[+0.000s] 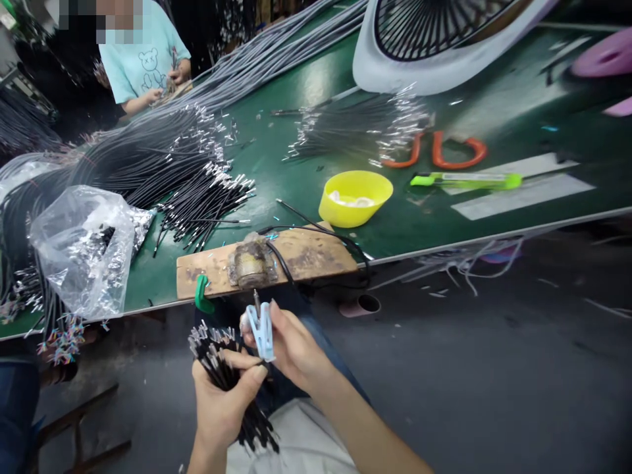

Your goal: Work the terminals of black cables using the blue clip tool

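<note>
Fingers of your left hand (222,405) are closed around a bundle of black wires (220,363), thumb pressed across it. The bundle's stripped metal tips fan upward and its tails hang below your wrist. Your right hand (292,345) pinches a pale blue clip (262,329) just beside those tips; whether it touches them is hard to tell. Both hands sit low over your lap, in front of the desk (269,164) edge and clear of it.

Straight ahead of your hands, a wooden board (318,253) lies on the near edge of the desk, held by a green clamp (201,294). A grimy metal block (251,263) sits on the board, and a black cable (316,232) loops over it. To your left, a crumpled plastic bag (81,250) rests against a large pile of black wires (162,164) with bare tips. Long grey cables (266,59) run away across the desk. To the right of the board stands a yellow bowl (355,197). Behind the bowl lies a smaller bunch of wires (355,125), with orange scissors (444,153) and a green knife (467,180) near it. A fan (434,39) lies at the far side. A co-worker (141,56) in a light blue shirt handles wires at the far left corner, well apart from you.
</note>
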Demonstrator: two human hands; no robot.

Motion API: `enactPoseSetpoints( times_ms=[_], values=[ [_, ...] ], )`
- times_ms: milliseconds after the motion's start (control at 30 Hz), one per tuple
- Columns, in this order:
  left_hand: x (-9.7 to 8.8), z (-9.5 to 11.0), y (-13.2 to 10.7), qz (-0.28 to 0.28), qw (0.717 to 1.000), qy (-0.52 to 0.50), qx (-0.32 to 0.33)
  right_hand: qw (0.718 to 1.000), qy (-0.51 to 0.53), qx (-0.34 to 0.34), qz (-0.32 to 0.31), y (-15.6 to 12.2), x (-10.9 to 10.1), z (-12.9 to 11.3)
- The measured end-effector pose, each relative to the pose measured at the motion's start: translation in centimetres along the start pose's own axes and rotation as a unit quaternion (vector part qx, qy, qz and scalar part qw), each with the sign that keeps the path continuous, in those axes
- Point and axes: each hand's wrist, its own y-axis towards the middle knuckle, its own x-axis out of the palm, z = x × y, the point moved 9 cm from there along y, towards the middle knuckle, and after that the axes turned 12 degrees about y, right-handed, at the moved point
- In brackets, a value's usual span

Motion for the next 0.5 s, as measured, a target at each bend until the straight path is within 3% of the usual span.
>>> enactPoseSetpoints(
  times_ms=[67,167,333,400,500],
  values=[
    [0.1,-0.4,0.1,-0.019,1.0,-0.003,-0.015,1.0,0.011,0.012,0.0,0.0,-0.7,0.3],
    [-0.2,0.0,-1.0,0.021,0.999,0.022,0.022,1.0,0.004,-0.003,0.013,-0.3,-2.4,0.2],
    [0.0,0.0,-3.1,0.064,0.997,0.037,0.038,0.979,-0.138,-0.123,0.086,-2.6,-5.5,-1.9],
    [0.2,-0.1,-3.2,0.061,0.997,0.047,0.028,0.944,-0.241,-0.208,0.086,-4.1,-4.9,-3.3],
    [0.7,-0.5,-3.0,0.037,0.997,0.061,0.008,0.852,-0.421,-0.311,0.011,-6.0,-1.0,-4.2]
  ],
)
